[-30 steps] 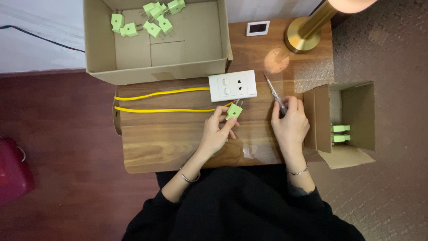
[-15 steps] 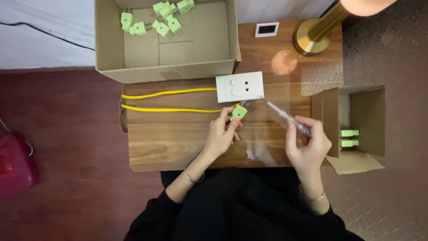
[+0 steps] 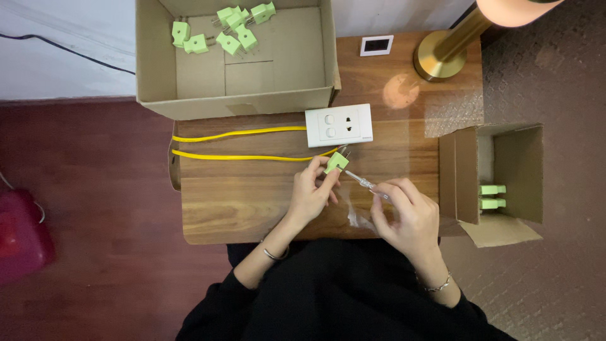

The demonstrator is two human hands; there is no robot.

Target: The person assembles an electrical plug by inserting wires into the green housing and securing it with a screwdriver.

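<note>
- left hand (image 3: 310, 192) pinches a green plug (image 3: 336, 161) at the end of the yellow cable (image 3: 240, 156), just at 6 o'clock of the white socket plate (image 3: 339, 125) on the wooden table (image 3: 240, 202).
- right hand (image 3: 407, 211) is closed around a screwdriver (image 3: 361, 180), tip aimed at the plug from its 4 o'clock.
- step in hand looks like working the plug's screw; next calls for seating the tip squarely while the plug is held steady.

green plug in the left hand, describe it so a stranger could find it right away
Start at the wooden table and find the white socket plate. Just below it, the left hand pinches a green plug; the other green plugs lie in cardboard boxes.
</note>
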